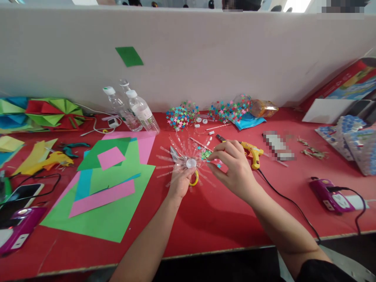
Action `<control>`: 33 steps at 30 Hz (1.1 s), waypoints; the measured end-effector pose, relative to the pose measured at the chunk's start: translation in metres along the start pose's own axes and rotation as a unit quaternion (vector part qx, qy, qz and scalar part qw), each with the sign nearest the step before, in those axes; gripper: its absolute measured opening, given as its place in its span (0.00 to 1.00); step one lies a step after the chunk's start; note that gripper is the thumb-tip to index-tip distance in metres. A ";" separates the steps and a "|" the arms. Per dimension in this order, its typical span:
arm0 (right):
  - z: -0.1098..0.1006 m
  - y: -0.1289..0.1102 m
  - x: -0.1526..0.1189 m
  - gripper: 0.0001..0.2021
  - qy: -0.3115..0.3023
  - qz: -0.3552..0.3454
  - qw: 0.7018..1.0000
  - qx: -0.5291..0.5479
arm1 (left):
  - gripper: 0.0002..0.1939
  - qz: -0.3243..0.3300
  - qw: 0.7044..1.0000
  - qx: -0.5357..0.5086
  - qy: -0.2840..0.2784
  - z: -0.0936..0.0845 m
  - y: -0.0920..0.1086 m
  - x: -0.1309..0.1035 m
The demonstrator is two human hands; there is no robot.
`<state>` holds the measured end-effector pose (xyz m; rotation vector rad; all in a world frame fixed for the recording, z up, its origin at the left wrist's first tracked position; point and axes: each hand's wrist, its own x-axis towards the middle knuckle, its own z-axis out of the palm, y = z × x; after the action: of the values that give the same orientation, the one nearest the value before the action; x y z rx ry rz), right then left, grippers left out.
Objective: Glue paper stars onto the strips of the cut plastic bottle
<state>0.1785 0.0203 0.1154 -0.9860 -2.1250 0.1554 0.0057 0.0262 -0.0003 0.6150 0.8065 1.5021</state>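
My left hand grips a clear plastic bottle top cut into thin strips, its strips fanned out all round and its round, whitish middle facing up. To the right of it, my right hand is closed in a pinch, thumb and forefinger close together by the strip ends. What sits between those fingertips is too small to make out. Small coloured stars lie loose beneath and beside the strips. Scissors with a yellow handle lie under the cut bottle top, partly hidden by it and my left hand.
Green paper sheets and pink strips cover the table's left side. Plastic bottles lean on the partition. Star-covered clear pieces stand at the back. A corded yellow glue gun lies right; a purple power strip is near the edge.
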 end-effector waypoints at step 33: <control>0.025 -0.007 -0.011 0.07 -0.159 0.018 0.985 -0.067 | 0.23 0.025 0.998 0.051 0.028 -0.004 -0.008 0.002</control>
<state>0.1617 0.0132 0.0946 -1.1409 -2.4347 0.2005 0.0071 0.0277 -0.0094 0.6752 0.9223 1.5357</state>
